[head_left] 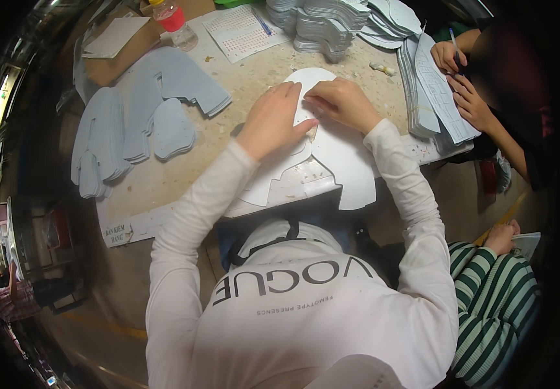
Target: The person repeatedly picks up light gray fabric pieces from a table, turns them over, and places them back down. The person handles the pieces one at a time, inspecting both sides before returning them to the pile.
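Note:
A curved white cut-out piece (pixel 350 165) of sheet material lies at the table's near edge, its two legs hanging toward me. My left hand (pixel 274 120) rests flat on its left side, fingers stretched and the thumb pointing right. On the rounded top of the piece, my right hand (pixel 344 102) has its fingertips bent together in a pinch. Whatever is between those fingertips is too small or hidden to tell. Small dark marks dot the white surface between the hands.
Grey cut-out stacks (pixel 176 126) lie at left; taller stacks (pixel 325 29) stand at the back. A cardboard box (pixel 114 55), a bottle (pixel 175 26) and a printed sheet (pixel 244 32) sit far left. At right, another person's hands (pixel 464 91) hold a pen over papers (pixel 445 91).

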Demonstrator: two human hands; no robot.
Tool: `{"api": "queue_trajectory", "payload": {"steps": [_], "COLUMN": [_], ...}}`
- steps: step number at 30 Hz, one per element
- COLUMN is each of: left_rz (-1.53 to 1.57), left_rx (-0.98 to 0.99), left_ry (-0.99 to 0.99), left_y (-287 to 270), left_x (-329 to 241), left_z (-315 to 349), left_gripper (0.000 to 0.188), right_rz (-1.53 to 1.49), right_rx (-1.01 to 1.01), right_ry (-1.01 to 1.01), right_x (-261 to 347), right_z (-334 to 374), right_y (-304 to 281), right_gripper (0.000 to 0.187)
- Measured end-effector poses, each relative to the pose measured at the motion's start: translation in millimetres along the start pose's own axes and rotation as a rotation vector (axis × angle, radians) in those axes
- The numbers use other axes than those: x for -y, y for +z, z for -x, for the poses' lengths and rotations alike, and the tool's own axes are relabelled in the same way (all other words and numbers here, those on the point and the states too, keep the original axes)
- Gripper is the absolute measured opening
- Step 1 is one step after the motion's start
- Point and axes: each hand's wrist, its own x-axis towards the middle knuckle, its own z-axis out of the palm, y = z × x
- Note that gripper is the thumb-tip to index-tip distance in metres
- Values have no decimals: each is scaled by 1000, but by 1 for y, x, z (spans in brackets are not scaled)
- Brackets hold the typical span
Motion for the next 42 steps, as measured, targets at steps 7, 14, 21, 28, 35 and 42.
{"api": "queue_trajectory", "payload": {"steps": [7,14,21,28,35,42], "left_rz": [-292,89,1247,1389,1560,1673], "left_rx": [194,-110,-413,-486,-460,-382], "left_ry": [-104,-289,-786,-750,-778,-787], "left_y": [40,-2,-26,-26,-32,-25], "left_x": [-6,40,65,52,45,21], "left_z": [-26,-22,0,12,12,8], "left_gripper": [39,31,33,39,42,43], "right_rz": [108,31,4,7,-95,-969], "right_rx": [-287,-260,8,-91,-154,-203], "right_ry": [97,132,47,-24,186,527], "right_x": [-2,9,26,20,7,17], "right_z": [17,42,20,7,4,-17], "right_y": [-12,-16,-3,-8,-19,-4], "right_gripper": [10,19,36,36,32,32]}}
